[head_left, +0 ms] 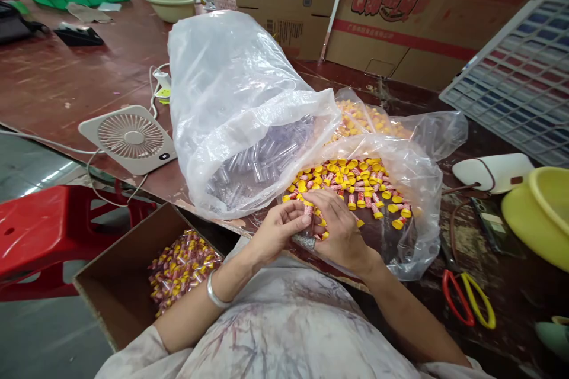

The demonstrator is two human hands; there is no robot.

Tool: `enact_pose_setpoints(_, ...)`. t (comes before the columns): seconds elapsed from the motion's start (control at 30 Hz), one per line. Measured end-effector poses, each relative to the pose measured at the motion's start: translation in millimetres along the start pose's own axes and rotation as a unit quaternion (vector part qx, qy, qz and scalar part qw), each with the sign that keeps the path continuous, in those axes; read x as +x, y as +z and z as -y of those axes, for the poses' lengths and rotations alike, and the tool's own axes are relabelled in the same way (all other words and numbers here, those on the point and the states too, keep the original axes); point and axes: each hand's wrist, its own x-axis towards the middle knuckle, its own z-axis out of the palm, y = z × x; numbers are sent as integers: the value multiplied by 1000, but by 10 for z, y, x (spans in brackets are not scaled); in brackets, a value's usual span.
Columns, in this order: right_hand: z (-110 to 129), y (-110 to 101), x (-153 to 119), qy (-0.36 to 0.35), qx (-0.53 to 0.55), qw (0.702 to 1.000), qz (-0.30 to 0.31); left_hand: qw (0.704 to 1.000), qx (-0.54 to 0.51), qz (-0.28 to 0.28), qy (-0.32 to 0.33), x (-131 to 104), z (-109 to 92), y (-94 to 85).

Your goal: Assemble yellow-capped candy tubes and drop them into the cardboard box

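My left hand [282, 226], with a silver bangle at its wrist, is closed with thumb and fingers around a small red-and-white tube with a yellow cap [307, 208]. Close against it, my right hand [338, 226] is bent with its fingers curled down; what its fingertips grip, if anything, is hidden. Both hands are at the table's front edge, over the mouth of a clear plastic bag [424, 189]. Many yellow-capped pieces [355, 174] spill from that bag. Left of them, a big whitish bag [213, 71] lies open, showing clear empty tubes [258, 157].
A cardboard box [115, 278] below left holds filled tubes [184, 266]. A white fan [133, 137] stands at the table's left edge beside a red stool [48, 231]. Scissors [466, 299], a phone [495, 225] and a yellow basin [540, 219] lie right. Cartons [400, 23] stand behind.
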Motion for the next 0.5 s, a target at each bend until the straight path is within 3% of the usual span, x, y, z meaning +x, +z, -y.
enact_pose_setpoints(0.1, 18, 82, -10, 13, -10, 1000, -23, 1000, 2, 0, -17, 25, 51, 46)
enact_pose_setpoints(0.17, 7, 38, -10, 16, -3, 1000, 12, 999, 27, 3, -21, 35, 49, 28)
enact_pose_setpoints(0.23, -50, -113, -52, 33, 6, 997, 73, 991, 126, -26, 22, 28, -33, -77)
enact_pose_setpoints(0.27, -99, -221, -102, 57, -2, 994, 97, 972, 217, -69, 64, 18, -112, -169)
enact_pose_setpoints(0.3, -159, -341, -176, 94, -22, 989, 112, 929, 328, -129, 110, 5, -215, -286)
enact_pose_setpoints(0.33, -223, -459, -272, 143, -59, 981, 119, 861, 445, -198, 145, -9, -333, -423)
enact_pose_setpoints(0.37, -285, -564, -385, 206, -113, 962, 139, 775, 552, -264, 158, -21, -456, -571)
enact_pose_setpoints(0.43, -376, -697, -631, 310, -193, 903, 226, 623, 700, -334, 101, -30, -666, -864)
enact_pose_setpoints(0.47, -397, -717, -747, 337, -201, 877, 279, 573, 745, -337, 52, -25, -735, -991)
enact_pose_setpoints(0.5, -403, -707, -847, 346, -198, 859, 320, 541, 777, -321, 3, -15, -774, -1097)
